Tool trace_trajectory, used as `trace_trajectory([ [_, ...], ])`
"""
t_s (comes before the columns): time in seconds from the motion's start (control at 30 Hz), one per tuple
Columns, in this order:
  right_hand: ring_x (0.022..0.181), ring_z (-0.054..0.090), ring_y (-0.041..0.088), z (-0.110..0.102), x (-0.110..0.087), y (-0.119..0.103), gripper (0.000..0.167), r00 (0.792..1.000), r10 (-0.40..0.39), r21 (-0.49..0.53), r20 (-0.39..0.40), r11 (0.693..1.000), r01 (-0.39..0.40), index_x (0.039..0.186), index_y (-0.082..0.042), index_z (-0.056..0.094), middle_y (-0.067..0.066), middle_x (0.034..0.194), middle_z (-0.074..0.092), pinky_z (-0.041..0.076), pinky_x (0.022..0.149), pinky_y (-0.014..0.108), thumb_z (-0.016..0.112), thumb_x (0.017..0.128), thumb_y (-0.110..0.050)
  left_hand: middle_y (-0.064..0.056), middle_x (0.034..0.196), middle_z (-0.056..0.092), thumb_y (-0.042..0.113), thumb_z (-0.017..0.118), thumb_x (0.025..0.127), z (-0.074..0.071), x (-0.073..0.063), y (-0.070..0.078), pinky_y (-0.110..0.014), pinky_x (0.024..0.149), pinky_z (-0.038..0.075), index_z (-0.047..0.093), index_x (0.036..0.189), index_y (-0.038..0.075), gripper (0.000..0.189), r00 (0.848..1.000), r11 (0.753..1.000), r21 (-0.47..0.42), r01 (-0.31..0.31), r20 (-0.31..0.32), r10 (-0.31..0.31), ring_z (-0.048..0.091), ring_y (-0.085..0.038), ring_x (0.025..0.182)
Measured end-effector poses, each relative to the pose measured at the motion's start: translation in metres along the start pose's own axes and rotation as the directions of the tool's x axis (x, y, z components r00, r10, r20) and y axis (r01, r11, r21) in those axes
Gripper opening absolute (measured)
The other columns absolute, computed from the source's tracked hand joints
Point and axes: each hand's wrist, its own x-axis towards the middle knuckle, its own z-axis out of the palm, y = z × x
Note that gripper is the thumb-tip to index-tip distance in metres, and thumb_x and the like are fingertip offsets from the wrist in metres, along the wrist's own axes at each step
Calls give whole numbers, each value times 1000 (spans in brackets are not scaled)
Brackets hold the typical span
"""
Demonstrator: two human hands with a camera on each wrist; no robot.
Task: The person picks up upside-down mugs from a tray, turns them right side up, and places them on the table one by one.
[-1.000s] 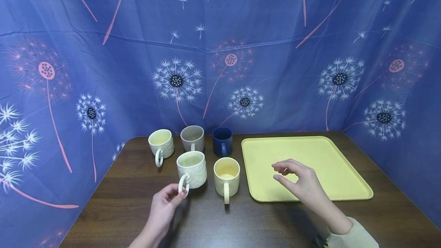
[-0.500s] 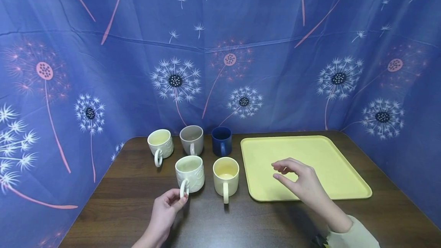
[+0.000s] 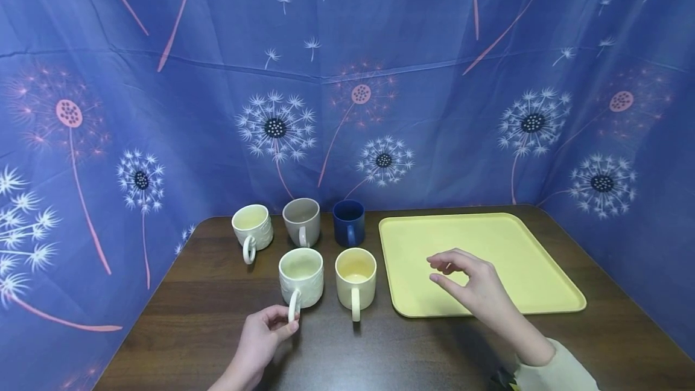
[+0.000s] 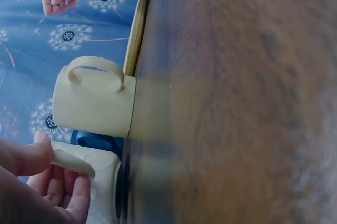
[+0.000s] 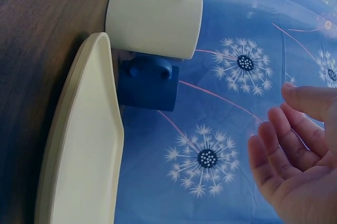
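Note:
My left hand (image 3: 260, 338) pinches the handle of a pale green mug (image 3: 301, 276) with raised patterning, which stands upright in the front row. In the left wrist view, thumb and fingers close on that handle (image 4: 72, 162). Just right of it is a smooth yellow mug (image 3: 355, 276), its handle toward me. My right hand (image 3: 475, 279) hovers over the yellow tray (image 3: 521, 258), fingers loosely bent with nothing between them. From the right wrist view the same hand (image 5: 300, 155) appears above the tray's level, palm partly turned to the camera.
Behind stand an embossed cream mug (image 3: 254, 226), a grey mug (image 3: 301, 219) and a dark blue mug (image 3: 349, 221), all upright. The brown wooden table (image 3: 179, 300) meets a blue dandelion-print cloth (image 3: 445, 155) at the back and sides.
The pale green mug has come down from a raised, tilted hold to an upright stand beside the yellow mug, and its handle has turned toward me. My right hand has stayed in place.

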Motion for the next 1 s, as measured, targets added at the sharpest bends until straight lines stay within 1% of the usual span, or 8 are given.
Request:
trace_trajectory([
  [0.2,73,60,7,0,1,1,33,1000,-6,2,4,1000,6,95,-20,69,-9,84,67,44,73,12,80,69,-2,-17,87,70,-4,72,75,-3,-1,0,-21,66,48,67,93,-9,19,998,999,33,-6,58,4,61,-9,73],
  [0.5,72,60,5,2,1,1,33,1000,-14,7,1,1000,14,94,-19,69,-13,84,66,44,72,13,81,68,-1,-9,81,69,0,74,73,-8,2,-9,-21,67,44,69,90,-7,19,997,995,95,25,77,-32,59,-12,74],
  [0.6,72,60,5,2,1,1,34,1000,-13,10,1,1000,13,94,-20,69,-15,84,65,45,72,13,81,68,-1,-9,80,69,0,74,74,-10,2,-10,-21,67,44,69,90,-7,18,995,994,108,21,98,-32,59,-13,75],
  [0.7,72,60,6,1,1,1,34,1000,-13,10,-2,1000,13,94,-20,69,-16,85,65,44,72,13,81,68,-1,-9,81,68,1,75,73,-13,4,-8,-22,66,46,68,91,-7,20,993,992,125,-6,115,-8,61,-14,76],
  [0.77,72,60,6,0,1,1,34,1000,-16,9,-4,1000,16,94,-20,69,-16,84,65,44,72,12,81,68,-1,-10,82,68,1,76,72,-15,4,-4,-22,66,48,68,92,-6,23,994,990,140,-27,110,11,61,-16,77],
  [0.9,72,60,6,-2,1,0,35,1000,-28,10,-9,1000,28,94,-19,69,-15,84,64,44,73,11,81,66,1,-9,85,67,2,77,72,-19,6,7,-21,66,50,67,95,-4,26,996,980,188,-68,63,57,61,-15,78],
  [0.97,72,60,6,-3,2,0,36,999,-32,10,-9,999,32,94,-18,70,-15,84,65,44,73,11,81,66,1,-8,86,67,3,76,75,-20,7,13,-22,68,50,66,96,-3,25,995,968,231,-100,34,95,60,-14,78],
  [1.0,72,60,5,-4,2,-1,36,999,-33,8,-9,999,33,94,-18,70,-14,84,65,44,73,11,81,66,1,-7,87,67,4,75,76,-21,7,16,-22,69,51,67,97,-3,23,992,957,261,-125,23,123,61,-13,79],
])
